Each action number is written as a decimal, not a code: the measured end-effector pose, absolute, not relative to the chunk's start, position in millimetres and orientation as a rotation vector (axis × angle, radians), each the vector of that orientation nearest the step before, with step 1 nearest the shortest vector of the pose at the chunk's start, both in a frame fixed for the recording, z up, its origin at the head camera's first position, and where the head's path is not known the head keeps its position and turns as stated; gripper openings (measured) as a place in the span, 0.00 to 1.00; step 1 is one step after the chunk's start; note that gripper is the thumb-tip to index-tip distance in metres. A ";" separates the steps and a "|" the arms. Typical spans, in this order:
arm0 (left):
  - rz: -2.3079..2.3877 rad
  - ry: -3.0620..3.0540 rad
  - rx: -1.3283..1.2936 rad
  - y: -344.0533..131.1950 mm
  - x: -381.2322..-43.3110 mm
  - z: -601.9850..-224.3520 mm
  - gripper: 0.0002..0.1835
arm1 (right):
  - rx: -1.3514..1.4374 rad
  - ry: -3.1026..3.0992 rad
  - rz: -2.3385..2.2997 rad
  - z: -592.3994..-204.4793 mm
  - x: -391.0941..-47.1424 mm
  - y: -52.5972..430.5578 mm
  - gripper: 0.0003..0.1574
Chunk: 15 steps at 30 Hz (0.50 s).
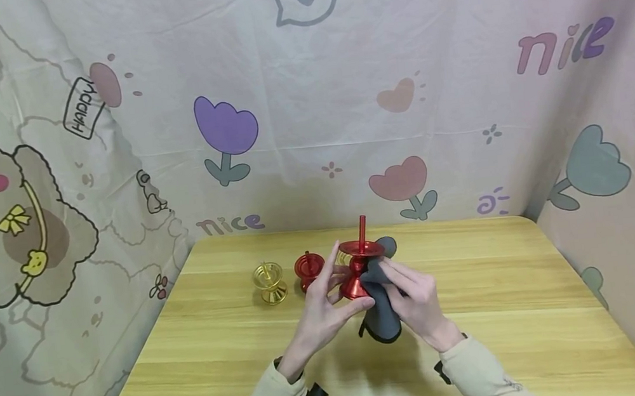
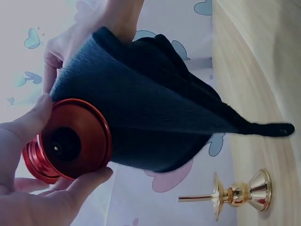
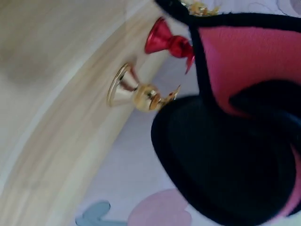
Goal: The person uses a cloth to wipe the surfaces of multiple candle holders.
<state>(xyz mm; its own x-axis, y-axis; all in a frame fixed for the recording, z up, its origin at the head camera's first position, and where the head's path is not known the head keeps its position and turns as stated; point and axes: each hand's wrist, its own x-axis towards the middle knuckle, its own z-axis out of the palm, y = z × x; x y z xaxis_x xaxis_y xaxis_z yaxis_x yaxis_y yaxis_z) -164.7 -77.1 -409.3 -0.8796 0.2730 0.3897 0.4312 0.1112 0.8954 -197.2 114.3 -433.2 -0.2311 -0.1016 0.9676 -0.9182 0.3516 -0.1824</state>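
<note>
A shiny red candle holder [image 1: 356,283], with a wide dish and a tall spike, is held upright above the table. My left hand [image 1: 321,309] grips it low down, and in the left wrist view thumb and fingers curl round its hollow base [image 2: 77,136]. Pinched in my right hand [image 1: 419,296] is a dark grey cloth [image 1: 383,319] with black edging and a hanging loop, pressed against the stem under the dish. A pink-red side of the cloth [image 3: 254,61] shows in the right wrist view, where it hides the right fingers.
Left of the hands on the wooden table [image 1: 208,374] stand a gold candle holder [image 1: 272,288] and a smaller-looking red one [image 1: 304,269]. Another gold holder [image 3: 146,97] stands behind the held one. A printed curtain [image 1: 296,98] hangs along the table's back and sides.
</note>
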 end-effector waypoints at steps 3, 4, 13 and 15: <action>-1.881 -2.240 -0.751 -77.9 -164.6 -408.2 0.55 | 0.914 -1.656 1.373 -433.2 -198.3 117.3 0.14; -1.874 -2.253 -0.753 -78.1 -164.5 -407.8 0.55 | 0.892 -1.664 1.485 -433.0 -198.5 118.4 0.18; -1.835 -2.310 -0.704 -77.0 -163.6 -405.7 0.58 | 0.923 -1.589 1.160 -437.8 -200.5 116.3 0.10; -1.814 -2.284 -0.707 -77.3 -164.2 -406.1 0.59 | 0.907 -1.562 0.999 -438.0 -199.6 114.3 0.11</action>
<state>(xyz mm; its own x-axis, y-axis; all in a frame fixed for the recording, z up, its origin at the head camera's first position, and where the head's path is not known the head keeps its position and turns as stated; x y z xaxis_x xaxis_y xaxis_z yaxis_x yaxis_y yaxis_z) -164.2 -77.3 -406.1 -0.8798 0.2726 0.3895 0.4411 0.1624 0.8826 -199.6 114.3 -438.0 -0.1888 -0.0637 0.9800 -0.9163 0.3703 -0.1524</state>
